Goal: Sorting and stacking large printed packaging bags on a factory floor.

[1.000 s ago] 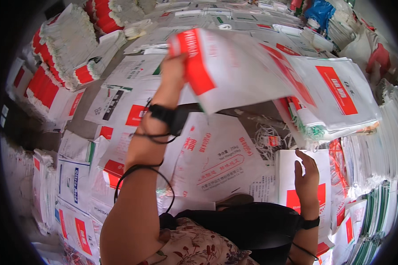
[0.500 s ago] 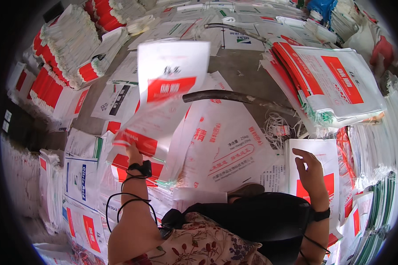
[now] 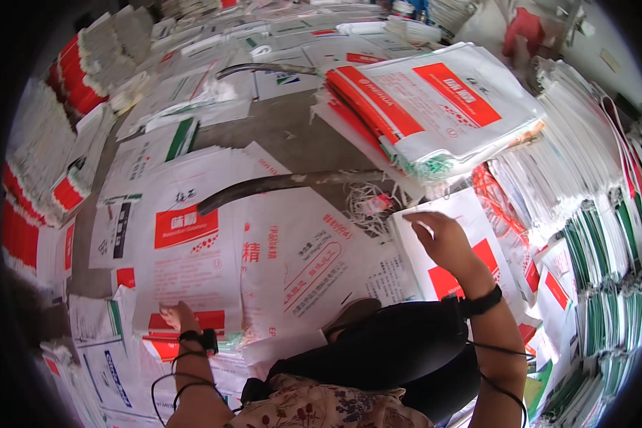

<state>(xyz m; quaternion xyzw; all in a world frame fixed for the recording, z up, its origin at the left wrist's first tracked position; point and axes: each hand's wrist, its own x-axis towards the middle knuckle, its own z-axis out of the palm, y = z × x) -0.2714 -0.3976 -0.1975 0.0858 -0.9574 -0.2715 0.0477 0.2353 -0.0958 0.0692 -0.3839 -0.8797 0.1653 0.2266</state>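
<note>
A white woven bag with red panels [image 3: 192, 274] lies flat on the left, over other bags. My left hand [image 3: 178, 317] rests on its near red band, fingers loosely spread. To the right, my right hand [image 3: 446, 246] hovers at a white bag with a red panel [image 3: 435, 274], fingers bent and thumb apart, nothing visible between them. Between the hands a white bag with red print [image 3: 314, 264] is spread out. A dark curved rod [image 3: 285, 183] lies across the far parts of the middle bags.
A thick pile of red and white bags [image 3: 435, 107] stands far right. Tall bag stacks [image 3: 606, 264] line the right side, others [image 3: 71, 71] the far left. Loose white string [image 3: 364, 207] lies beyond my right hand. A second dark rod [image 3: 264, 69] lies farther off.
The red and white bag, raised and blurred in my left hand before, now lies flat on the left. My left hand has come down onto its near end. The whole view has turned right.
</note>
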